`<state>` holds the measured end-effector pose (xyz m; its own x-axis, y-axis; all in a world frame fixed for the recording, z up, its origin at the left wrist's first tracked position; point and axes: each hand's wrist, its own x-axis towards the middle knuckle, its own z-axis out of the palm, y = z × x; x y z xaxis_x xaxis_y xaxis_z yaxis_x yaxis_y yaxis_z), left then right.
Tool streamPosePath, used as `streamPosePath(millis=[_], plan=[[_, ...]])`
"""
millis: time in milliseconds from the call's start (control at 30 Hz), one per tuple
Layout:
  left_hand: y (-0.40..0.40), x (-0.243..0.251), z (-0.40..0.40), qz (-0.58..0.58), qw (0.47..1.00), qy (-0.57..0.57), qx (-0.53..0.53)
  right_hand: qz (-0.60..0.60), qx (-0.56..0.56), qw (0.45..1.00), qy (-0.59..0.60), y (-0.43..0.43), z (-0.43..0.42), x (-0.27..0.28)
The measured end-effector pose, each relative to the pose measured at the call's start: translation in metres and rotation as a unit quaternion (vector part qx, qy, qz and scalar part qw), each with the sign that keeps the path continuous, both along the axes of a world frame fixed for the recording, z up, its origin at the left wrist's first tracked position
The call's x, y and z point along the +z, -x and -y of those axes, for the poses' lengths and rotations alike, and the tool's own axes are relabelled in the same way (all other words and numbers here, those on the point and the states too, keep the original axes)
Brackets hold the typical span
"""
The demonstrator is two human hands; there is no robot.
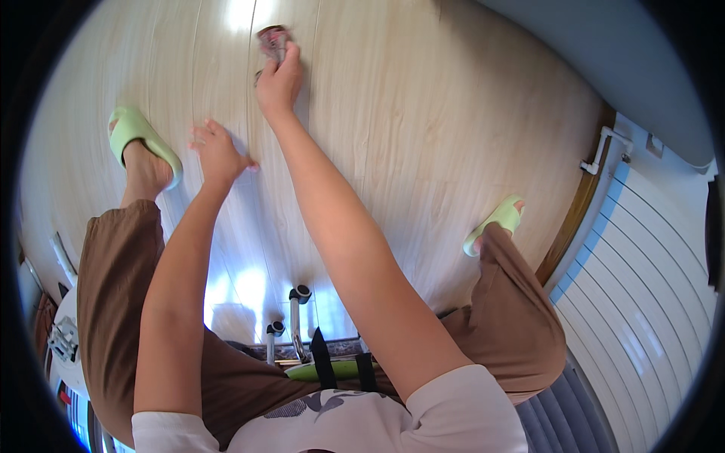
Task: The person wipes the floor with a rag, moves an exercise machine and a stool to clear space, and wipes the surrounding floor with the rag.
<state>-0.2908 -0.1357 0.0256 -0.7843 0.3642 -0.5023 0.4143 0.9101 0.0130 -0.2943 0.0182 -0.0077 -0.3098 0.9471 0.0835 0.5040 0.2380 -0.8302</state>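
Note:
My right hand [280, 85] reaches far forward over the floor, its fingers closed around a small dark reddish object [274, 42]. The object is blurred, possibly a wrapped packet, and part of it is hidden by my fingers. Lower and to the left, my left hand [218, 153] is held palm down with its fingers spread and nothing in it. Beneath both hands lies the light wood-plank floor [396, 113].
Green slippers on my feet stand at left [144, 141] and right [495, 223]. A ribbed white panel [640, 272] and white pipe [595, 161] line the right wall. Chair casters [300, 293] show below me. A grey surface [612, 56] curves across the upper right.

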Motion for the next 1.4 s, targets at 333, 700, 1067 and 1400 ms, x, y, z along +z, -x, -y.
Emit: streamPosePath(millis=[333, 700, 1067, 1400], plan=[[-0.024, 0.052, -0.024, 0.011, 0.999, 0.022, 0.040, -0.173, -0.213, 0.938, 0.212, -0.281, -0.110, 0.000], [-0.033, 0.049, -0.044, 0.006, 0.998, 0.059, 0.020, 0.004, 0.055, 0.998, 0.016, -0.042, -0.059, 0.016], [-0.035, 0.050, -0.032, -0.008, 0.998, 0.052, 0.026, -0.104, -0.338, 0.930, 0.097, -0.293, -0.066, 0.012], [-0.040, 0.040, -0.039, -0.019, 0.999, 0.045, 0.008, 0.047, -0.062, 0.995, -0.060, -0.107, -0.112, 0.009]])
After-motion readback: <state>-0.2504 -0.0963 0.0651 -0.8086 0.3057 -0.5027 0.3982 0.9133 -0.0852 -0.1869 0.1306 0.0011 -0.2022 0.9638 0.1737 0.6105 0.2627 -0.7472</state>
